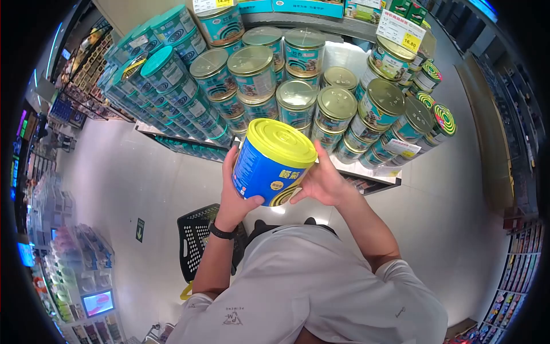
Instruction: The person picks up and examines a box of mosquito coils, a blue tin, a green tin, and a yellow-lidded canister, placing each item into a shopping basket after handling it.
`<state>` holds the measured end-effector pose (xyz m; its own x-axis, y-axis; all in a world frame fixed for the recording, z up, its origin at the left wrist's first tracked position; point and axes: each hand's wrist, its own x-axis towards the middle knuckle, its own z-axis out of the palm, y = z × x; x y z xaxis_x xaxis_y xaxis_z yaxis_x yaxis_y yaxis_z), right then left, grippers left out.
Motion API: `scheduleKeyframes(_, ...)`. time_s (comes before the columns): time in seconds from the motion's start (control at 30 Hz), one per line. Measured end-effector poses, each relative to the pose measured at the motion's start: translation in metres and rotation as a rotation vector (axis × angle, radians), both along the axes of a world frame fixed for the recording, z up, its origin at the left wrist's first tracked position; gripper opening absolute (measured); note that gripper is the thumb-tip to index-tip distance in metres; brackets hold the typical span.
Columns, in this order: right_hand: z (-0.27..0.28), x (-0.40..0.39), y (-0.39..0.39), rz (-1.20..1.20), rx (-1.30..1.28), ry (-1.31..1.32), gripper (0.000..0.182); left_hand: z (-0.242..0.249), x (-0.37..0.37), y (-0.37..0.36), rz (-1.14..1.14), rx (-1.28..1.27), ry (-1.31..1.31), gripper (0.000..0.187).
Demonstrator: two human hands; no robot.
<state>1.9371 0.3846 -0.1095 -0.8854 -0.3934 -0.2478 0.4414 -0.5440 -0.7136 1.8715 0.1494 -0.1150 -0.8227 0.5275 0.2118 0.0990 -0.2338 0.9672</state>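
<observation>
A blue mosquito coil tin (260, 172) with a yellow ridged lid is held up in front of my chest, tilted so that lid and printed side both show. Around its left side wraps my left hand (234, 192), thumb pressed on the lower front. My right hand (326, 182) holds the right side, fingers partly hidden behind the tin and thumb near its lower edge. Beyond the hands, stacked teal tins with metal lids (298, 94) stand on a low white display stand (358, 169).
A black shopping basket (192, 243) is at my left, beside my legs. Teal tubs (172, 71) are piled on the stand's left side. Price cards (401, 30) stick up among the tins. Store shelves (515, 269) line the right edge, and a lit screen (98, 303) is at lower left.
</observation>
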Motion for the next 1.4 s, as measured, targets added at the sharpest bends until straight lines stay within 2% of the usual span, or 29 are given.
scheduleKeyframes(0.03, 0.004, 0.003, 0.002, -0.013, -0.002, 0.002, 0.097, 0.004, -0.003, 0.004, -0.019, 0.053, -0.113, 0.13)
scheduleKeyframes(0.1, 0.018, 0.004, -0.001, -0.048, 0.247, 0.035, 0.099, -0.002, -0.014, 0.008, -0.041, 0.074, -0.118, 0.127)
scheduleKeyframes(0.17, 0.019, 0.002, -0.008, -0.103, 0.312, 0.054, 0.099, -0.006, -0.023, 0.007, -0.09, 0.158, -0.254, 0.125)
scheduleKeyframes(0.3, 0.011, -0.015, -0.024, -0.222, 0.429, 0.088, 0.094, -0.021, -0.045, 0.003, -0.158, 0.196, -0.36, 0.116)
scheduleKeyframes(0.33, 0.01, -0.019, -0.027, -0.233, 0.38, 0.093, 0.09, -0.025, -0.051, 0.003, -0.19, 0.236, -0.366, 0.108)
scheduleKeyframes(0.43, 0.001, -0.032, -0.039, -0.266, 0.434, 0.114, 0.083, -0.028, -0.063, -0.003, -0.213, 0.274, -0.43, 0.102)
scheduleKeyframes(0.47, 0.0, -0.036, -0.044, -0.358, 0.4, 0.061, 0.077, -0.031, -0.068, -0.006, -0.232, 0.281, -0.427, 0.096)
scheduleKeyframes(0.57, 0.004, -0.044, -0.056, -0.406, 0.401, 0.124, 0.075, -0.038, -0.078, -0.013, -0.264, 0.264, -0.451, 0.093)
scheduleKeyframes(0.7, -0.013, -0.054, -0.064, -0.495, 0.339, 0.121, 0.078, -0.043, -0.089, -0.019, -0.352, 0.225, -0.499, 0.093)
scheduleKeyframes(0.83, -0.02, -0.047, -0.069, -0.564, 0.466, 0.13, 0.081, -0.058, -0.097, -0.021, -0.433, 0.14, -0.515, 0.09)
scheduleKeyframes(1.0, -0.041, -0.027, -0.066, -0.646, 0.388, 0.103, 0.08, -0.07, -0.09, -0.013, -0.521, 0.087, -0.534, 0.087)
scheduleKeyframes(1.1, -0.044, -0.014, -0.053, -0.648, 0.302, -0.011, 0.078, -0.07, -0.082, 0.001, -0.539, 0.091, -0.601, 0.077)
scheduleKeyframes(1.17, -0.04, -0.004, -0.043, -0.624, 0.276, -0.086, 0.076, -0.063, -0.08, 0.011, -0.572, -0.064, -0.688, 0.068)
scheduleKeyframes(1.23, -0.037, 0.003, -0.035, -0.623, 0.268, -0.131, 0.077, -0.069, -0.08, 0.019, -0.589, -0.094, -0.692, 0.062)
scheduleKeyframes(1.3, -0.045, 0.006, -0.03, -0.619, 0.314, -0.122, 0.071, -0.068, -0.077, 0.026, -0.62, -0.063, -0.662, 0.064)
scheduleKeyframes(1.37, -0.047, 0.007, -0.026, -0.689, 0.291, 0.044, 0.079, -0.062, -0.073, 0.03, -0.629, -0.059, -0.645, 0.067)
scheduleKeyframes(1.4, -0.045, 0.007, -0.025, -0.697, 0.294, 0.047, 0.079, -0.059, -0.072, 0.03, -0.619, -0.062, -0.623, 0.068)
